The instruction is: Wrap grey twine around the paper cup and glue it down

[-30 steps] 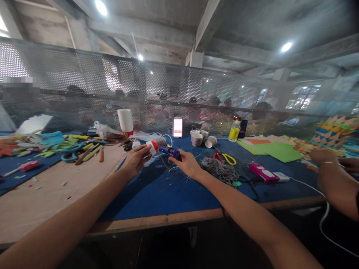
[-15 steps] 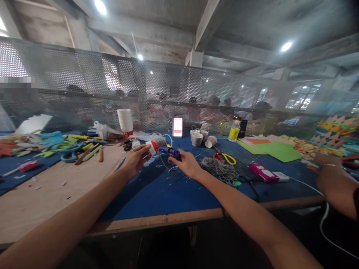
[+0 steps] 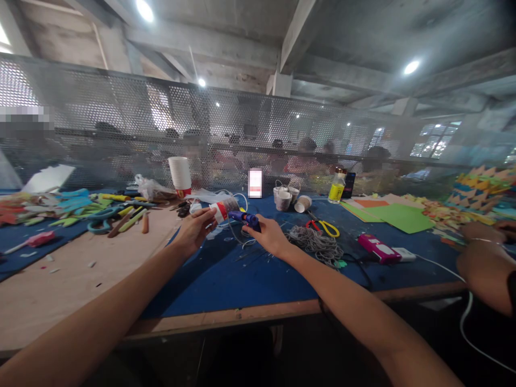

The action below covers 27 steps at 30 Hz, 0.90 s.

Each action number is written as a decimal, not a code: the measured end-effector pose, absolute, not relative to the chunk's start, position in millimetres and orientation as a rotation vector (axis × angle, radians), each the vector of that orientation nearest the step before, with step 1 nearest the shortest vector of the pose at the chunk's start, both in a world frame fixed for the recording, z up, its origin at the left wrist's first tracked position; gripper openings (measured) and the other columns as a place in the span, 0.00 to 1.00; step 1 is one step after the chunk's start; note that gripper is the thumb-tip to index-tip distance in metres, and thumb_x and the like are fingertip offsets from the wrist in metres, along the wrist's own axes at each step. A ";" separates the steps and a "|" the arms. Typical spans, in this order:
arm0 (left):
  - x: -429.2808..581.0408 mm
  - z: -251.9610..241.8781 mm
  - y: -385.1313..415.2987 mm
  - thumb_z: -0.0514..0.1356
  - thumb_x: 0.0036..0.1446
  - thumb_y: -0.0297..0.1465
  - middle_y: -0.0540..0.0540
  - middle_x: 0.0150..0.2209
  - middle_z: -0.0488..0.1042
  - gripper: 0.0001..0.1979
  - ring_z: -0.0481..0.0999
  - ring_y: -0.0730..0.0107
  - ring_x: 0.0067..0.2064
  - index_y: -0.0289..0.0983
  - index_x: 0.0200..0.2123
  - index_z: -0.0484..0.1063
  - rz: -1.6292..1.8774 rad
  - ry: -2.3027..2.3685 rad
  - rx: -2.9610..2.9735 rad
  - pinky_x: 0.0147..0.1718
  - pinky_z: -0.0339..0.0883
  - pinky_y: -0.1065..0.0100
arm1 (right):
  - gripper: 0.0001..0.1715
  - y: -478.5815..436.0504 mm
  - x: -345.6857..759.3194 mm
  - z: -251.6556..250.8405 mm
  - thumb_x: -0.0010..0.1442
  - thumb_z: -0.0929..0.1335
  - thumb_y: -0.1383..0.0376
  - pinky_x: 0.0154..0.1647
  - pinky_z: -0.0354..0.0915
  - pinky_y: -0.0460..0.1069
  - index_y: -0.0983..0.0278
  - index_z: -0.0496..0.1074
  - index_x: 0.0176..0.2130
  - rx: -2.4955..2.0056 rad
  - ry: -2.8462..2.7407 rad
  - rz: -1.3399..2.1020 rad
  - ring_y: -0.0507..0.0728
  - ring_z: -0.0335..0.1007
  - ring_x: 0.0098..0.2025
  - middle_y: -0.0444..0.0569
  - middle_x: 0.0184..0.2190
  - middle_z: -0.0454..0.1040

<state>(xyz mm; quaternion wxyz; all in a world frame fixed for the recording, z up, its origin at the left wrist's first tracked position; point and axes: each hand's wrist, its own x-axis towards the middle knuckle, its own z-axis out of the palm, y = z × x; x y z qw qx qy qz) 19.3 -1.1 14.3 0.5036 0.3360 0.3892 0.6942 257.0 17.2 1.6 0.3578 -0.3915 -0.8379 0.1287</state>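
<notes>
My left hand point(image 3: 197, 228) is closed around a paper cup point(image 3: 222, 210) with a red and white band and grey cord wound on its far part. The cup lies tilted above the blue mat. My right hand point(image 3: 268, 234) grips a blue glue gun point(image 3: 245, 219), its nozzle close to the cup's side. A loose grey strand hangs below the cup. Right of my right hand a heap of grey cord point(image 3: 316, 244) rests on the mat, with yellow and red scissors point(image 3: 328, 228) just behind it.
Small cord-covered cups point(image 3: 282, 198), a bottle point(image 3: 336, 186) and a lit phone point(image 3: 255, 183) stand at the back. A cup stack point(image 3: 179, 174) and tools point(image 3: 133, 215) are left; green paper point(image 3: 405, 214), a magenta box point(image 3: 377, 248) and another person's hand point(image 3: 481, 252) are right.
The other person's hands at the right have shifted slightly. My hands, the cup and the glue gun look the same.
</notes>
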 end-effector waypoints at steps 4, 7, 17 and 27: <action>18.6 13.2 0.4 0.75 0.46 0.25 0.46 0.32 0.81 0.09 0.79 0.72 0.32 0.34 0.30 0.79 1.676 0.947 0.809 0.32 0.73 0.73 | 0.18 17.7 257.0 1.3 0.67 0.68 0.48 0.32 0.60 0.49 0.59 0.69 0.38 -1.013 -2.156 0.338 0.59 0.73 0.31 0.45 0.28 0.75; 18.3 13.1 0.8 0.74 0.48 0.24 0.46 0.33 0.82 0.08 0.79 0.72 0.32 0.34 0.31 0.79 1.668 0.935 0.811 0.32 0.74 0.73 | 0.19 18.5 256.5 0.5 0.67 0.68 0.47 0.31 0.58 0.48 0.59 0.68 0.37 -1.030 -2.158 0.321 0.59 0.72 0.30 0.44 0.27 0.73; 18.3 16.5 -2.4 0.74 0.48 0.24 0.46 0.32 0.81 0.07 0.78 0.72 0.32 0.34 0.30 0.78 1.658 0.927 0.803 0.31 0.74 0.74 | 0.21 19.8 258.0 -0.8 0.67 0.67 0.44 0.31 0.59 0.48 0.59 0.69 0.39 -0.924 -2.118 0.396 0.58 0.70 0.29 0.43 0.26 0.72; 14.2 12.2 1.4 0.74 0.48 0.25 0.45 0.34 0.82 0.08 0.78 0.73 0.32 0.33 0.31 0.78 1.633 0.919 0.810 0.31 0.74 0.74 | 0.25 17.6 257.5 3.4 0.64 0.69 0.42 0.36 0.64 0.48 0.60 0.71 0.45 -0.837 -1.973 0.497 0.58 0.76 0.34 0.45 0.32 0.78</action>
